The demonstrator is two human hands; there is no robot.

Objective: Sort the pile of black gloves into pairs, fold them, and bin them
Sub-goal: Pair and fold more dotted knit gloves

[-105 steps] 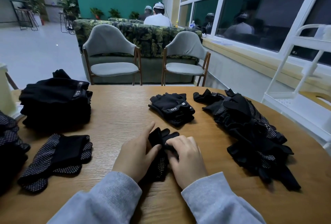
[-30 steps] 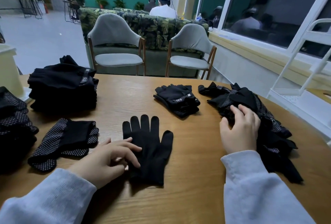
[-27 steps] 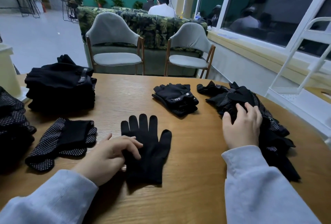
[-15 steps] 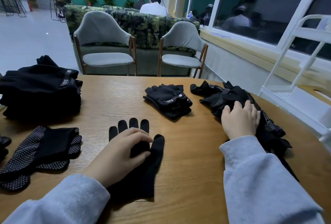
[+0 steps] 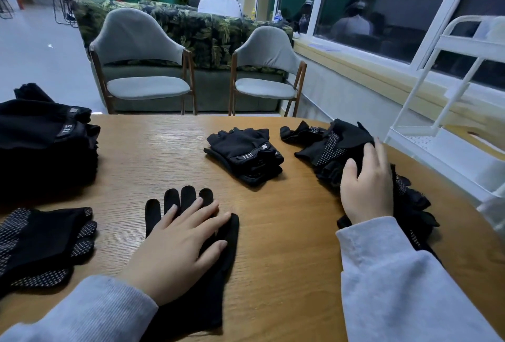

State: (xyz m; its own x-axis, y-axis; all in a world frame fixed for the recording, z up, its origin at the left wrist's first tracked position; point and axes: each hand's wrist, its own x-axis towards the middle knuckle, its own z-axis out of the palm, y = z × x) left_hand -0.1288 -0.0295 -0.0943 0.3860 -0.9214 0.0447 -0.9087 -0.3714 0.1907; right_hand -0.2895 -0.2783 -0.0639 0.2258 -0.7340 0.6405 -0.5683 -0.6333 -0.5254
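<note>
Flattened left hand (image 5: 177, 248) now covering glove (image 5: 191, 300), fingertips protruding

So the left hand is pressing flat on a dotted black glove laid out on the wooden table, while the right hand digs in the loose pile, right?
Not quite. The glove under the left hand is a plain black knit glove with no dots; the dotted black glove lies apart, further left. The rest holds: the right hand is on the loose pile of black gloves on the wooden table. The head view shows it.

Lounge (office-like): leafy sofa (image 5: 207, 32), grey armchairs (image 5: 142, 68), wood table (image 5: 287, 232), big windows (image 5: 382, 8).
</note>
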